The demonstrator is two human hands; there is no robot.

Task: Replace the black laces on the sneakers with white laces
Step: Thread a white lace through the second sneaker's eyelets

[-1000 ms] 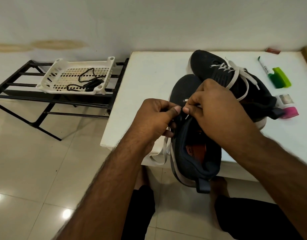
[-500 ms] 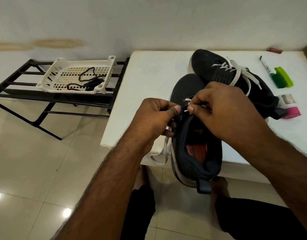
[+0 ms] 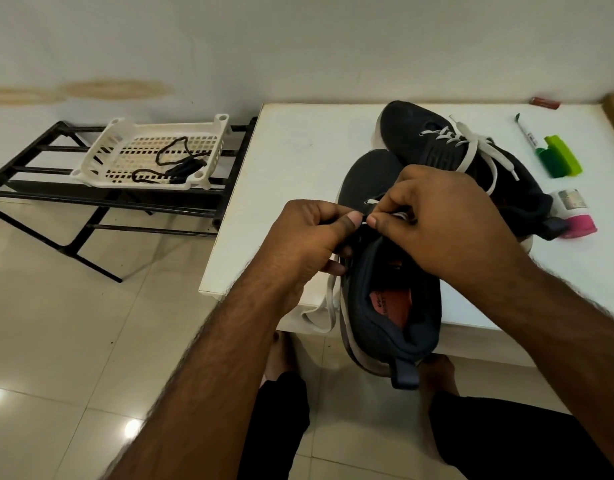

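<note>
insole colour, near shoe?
Orange-red insole, head view.

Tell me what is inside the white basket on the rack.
The basket holds loose black laces on its perforated floor. Nothing else shows; its near wall hides a thin strip.

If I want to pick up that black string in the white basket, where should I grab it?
Grab the black lace at the bunched clump near the basket's right end, coming straight down from above. The basket is open on top, and the lace lies flat and loose on its holed floor. The clump stands thicker than the thin loops, so it is probably easier to pinch.
</note>
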